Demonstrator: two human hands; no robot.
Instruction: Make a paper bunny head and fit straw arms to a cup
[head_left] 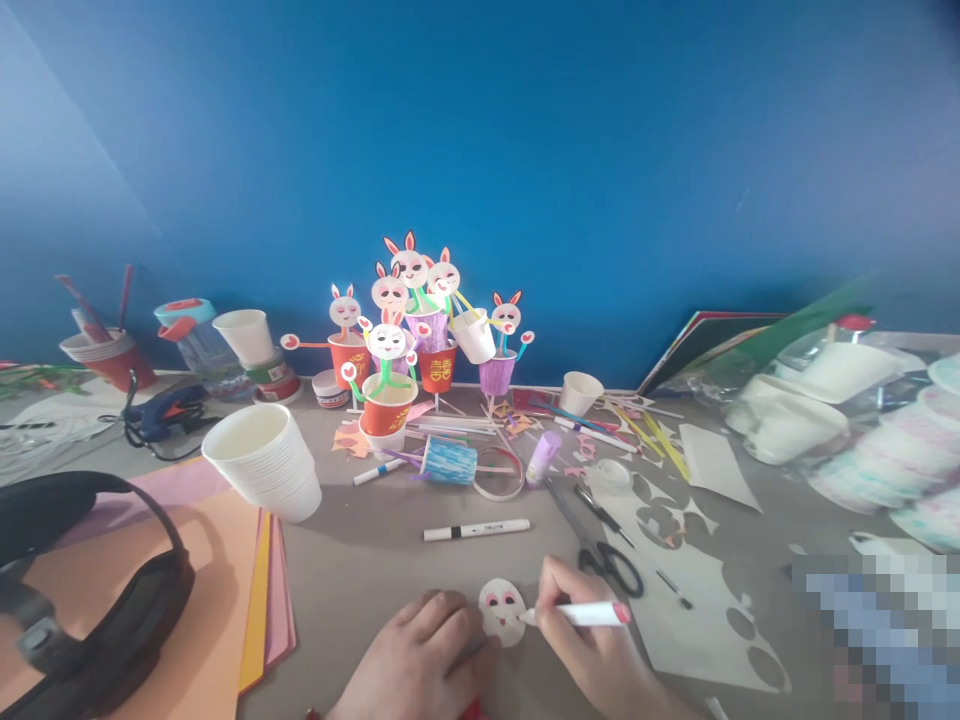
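Note:
A small white paper disc (502,612) with a drawn face, pink over the eyes and a small red mouth, lies on the table in front of me. My left hand (420,655) is curled at its left edge and steadies it; its fingertips are partly hidden. Between the closed fingers of my right hand (589,640) is a white marker (589,613) with a pinkish-red end, its tip at the disc's right side. A capped black-and-white marker (480,530) lies just beyond the disc. Black-handled scissors (611,565) rest beside my right hand.
Rabbit-faced cup figures (387,400) stand along the blue wall. Stacked white cups (262,460), coloured paper (217,590) and a black headset-like object (97,600) are at left. A cut-out paper sheet (675,625), a glue stick (544,458) and bagged cups (862,450) are rightward.

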